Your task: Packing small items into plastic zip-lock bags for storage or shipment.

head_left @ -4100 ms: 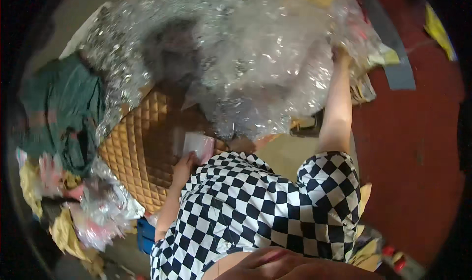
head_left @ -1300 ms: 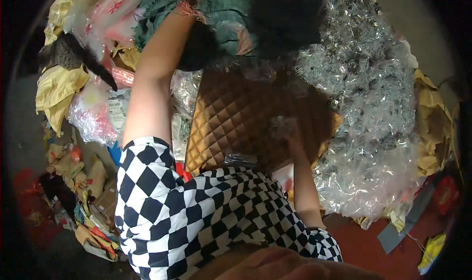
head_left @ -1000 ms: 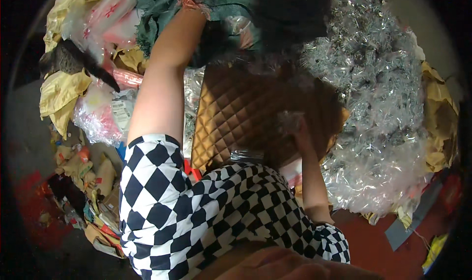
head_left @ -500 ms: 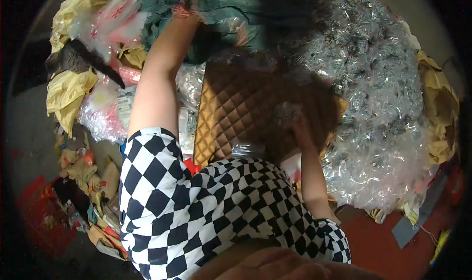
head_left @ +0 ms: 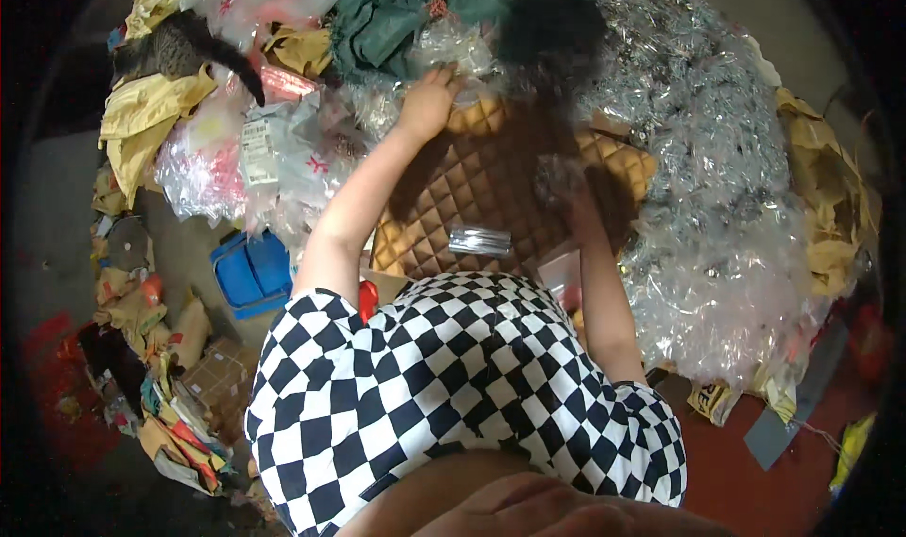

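Observation:
In front of me lies a brown and gold quilted pad (head_left: 444, 183), partly in shadow. My left hand (head_left: 429, 105) is at its far edge, the fingers closed on crumpled clear plastic (head_left: 458, 46) beside a dark green sack (head_left: 373, 27). Over the pad's right part, my right hand (head_left: 576, 202) is in deep shadow, closed around a small clear plastic piece (head_left: 555, 176); its fingers show poorly. Nearer my body, a shiny silvery clear packet (head_left: 479, 242) rests on the pad.
A large heap of crumpled clear plastic (head_left: 727, 207) fills the right side. Plastic bags (head_left: 302, 150), yellow paper (head_left: 146, 112) and a striped furry animal with a dark tail (head_left: 175, 51) are at left. A blue bin (head_left: 253, 273) stands below them, near scattered cardboard scraps (head_left: 179, 443).
My left hand has drawn back from the green sack to the pad's far edge. My right hand stays over the pad with the clear plastic piece. The view has shifted slightly.

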